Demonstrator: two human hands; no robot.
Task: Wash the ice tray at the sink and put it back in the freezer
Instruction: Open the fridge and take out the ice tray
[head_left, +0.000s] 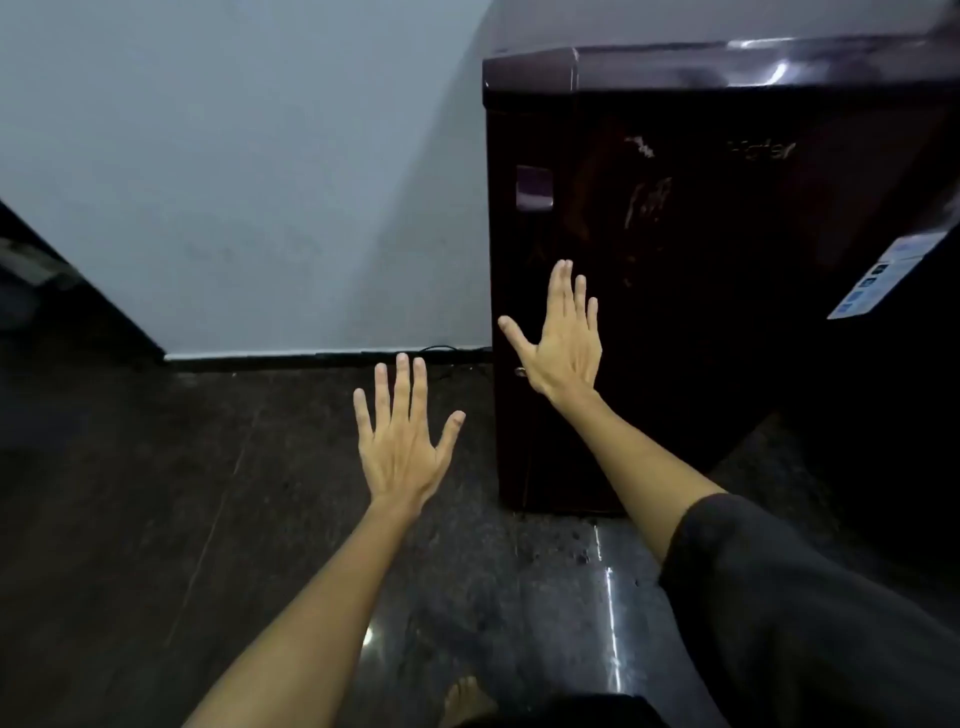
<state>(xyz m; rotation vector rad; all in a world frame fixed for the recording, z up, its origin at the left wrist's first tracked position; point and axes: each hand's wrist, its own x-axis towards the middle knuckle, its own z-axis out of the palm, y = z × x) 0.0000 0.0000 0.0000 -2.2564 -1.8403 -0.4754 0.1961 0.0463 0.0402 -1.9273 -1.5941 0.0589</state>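
A dark maroon fridge (727, 234) stands at the right with its door closed. A recessed handle (534, 188) sits near the door's upper left edge. My right hand (563, 338) is stretched out in front of the door's left side, fingers spread, holding nothing. My left hand (402, 441) is held out over the floor left of the fridge, also spread and empty. No ice tray or sink is in view.
A pale wall (234, 182) runs behind, with a dark skirting and a cable (441, 351) at its foot beside the fridge. The floor (156, 519) is dark polished stone. A dark object (47, 291) stands at the far left. A label (883, 275) hangs on the fridge's right side.
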